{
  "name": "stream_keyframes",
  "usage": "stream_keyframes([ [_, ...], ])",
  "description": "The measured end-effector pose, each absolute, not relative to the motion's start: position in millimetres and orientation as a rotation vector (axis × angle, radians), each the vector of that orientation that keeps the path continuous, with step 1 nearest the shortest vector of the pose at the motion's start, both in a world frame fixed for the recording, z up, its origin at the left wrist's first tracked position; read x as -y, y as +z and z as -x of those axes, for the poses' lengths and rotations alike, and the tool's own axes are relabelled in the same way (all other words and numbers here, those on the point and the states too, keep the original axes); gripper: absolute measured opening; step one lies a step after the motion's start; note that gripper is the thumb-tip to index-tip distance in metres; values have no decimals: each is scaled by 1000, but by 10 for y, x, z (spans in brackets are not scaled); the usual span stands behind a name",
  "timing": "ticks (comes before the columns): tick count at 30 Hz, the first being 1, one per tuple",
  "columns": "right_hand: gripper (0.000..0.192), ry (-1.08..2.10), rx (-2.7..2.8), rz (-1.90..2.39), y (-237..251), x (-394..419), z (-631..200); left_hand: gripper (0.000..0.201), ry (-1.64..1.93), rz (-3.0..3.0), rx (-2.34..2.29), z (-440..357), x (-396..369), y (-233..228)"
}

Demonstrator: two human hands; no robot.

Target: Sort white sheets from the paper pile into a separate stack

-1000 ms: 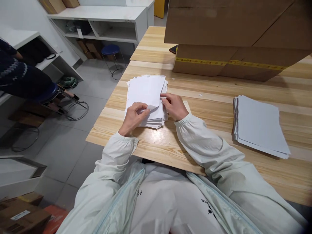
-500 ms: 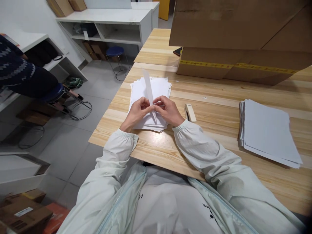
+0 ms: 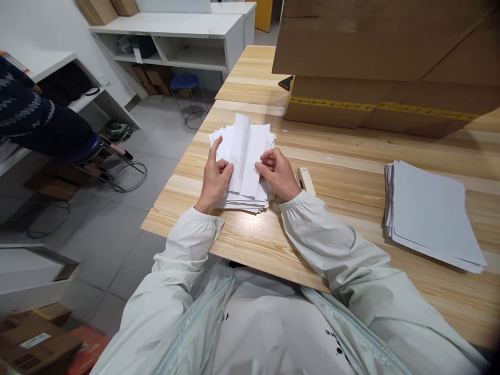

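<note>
Creased sheet, upright earlier, now lowered over paper stack, 12 o'clock. Cardboard box, 1 o'clock: contents hidden. Left grip and right grip pinch its opposite edges, the sheet's.

Wooden table with left paper stack, right paper stack, cream stapler, dark phone, cardboard box

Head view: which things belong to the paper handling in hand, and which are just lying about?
In use, it seems:
left hand and right hand
bent sheet between them
paper pile beneath

Apparently lying about:
cream stapler-like object
separate paper stack
large cardboard box
blue stool
</note>
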State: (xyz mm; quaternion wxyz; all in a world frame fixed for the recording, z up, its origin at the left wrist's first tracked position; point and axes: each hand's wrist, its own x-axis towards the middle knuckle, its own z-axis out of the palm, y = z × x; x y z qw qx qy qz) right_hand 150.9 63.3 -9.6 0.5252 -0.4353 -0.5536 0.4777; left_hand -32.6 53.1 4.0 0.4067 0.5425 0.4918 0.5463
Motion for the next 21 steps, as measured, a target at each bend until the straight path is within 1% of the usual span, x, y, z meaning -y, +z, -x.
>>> stream_keyframes([
  [1,24,1155,1306,1045,-109,-640,-1513,57,1378,-1394,-1243,329,-532,40],
  [4,22,1219,1263,1052,-143,-661,-1521,34,1326,-1469,-1276,346,-535,32],
  [6,22,1238,1263,1060,-142,-672,-1530,25,1282,-1494,-1306,355,-533,24],
  [8,26,1258,1263,1063,-118,-676,-1549,23,1251,-1492,-1326,354,-525,21],
  [12,51,1295,1291,1019,-48,-673,-1587,20,1192,-1444,-1340,330,-499,50],
  [14,59,1300,1317,994,-39,-670,-1581,18,1155,-1420,-1323,311,-481,79],
  [16,60,1313,1344,974,-54,-665,-1555,19,1138,-1417,-1284,292,-464,107],
  [19,57,1307,1375,967,-92,-656,-1501,31,1145,-1463,-1268,272,-450,124],
  [21,57,1286,1389,972,-113,-651,-1478,33,1148,-1493,-1288,266,-451,113],
])
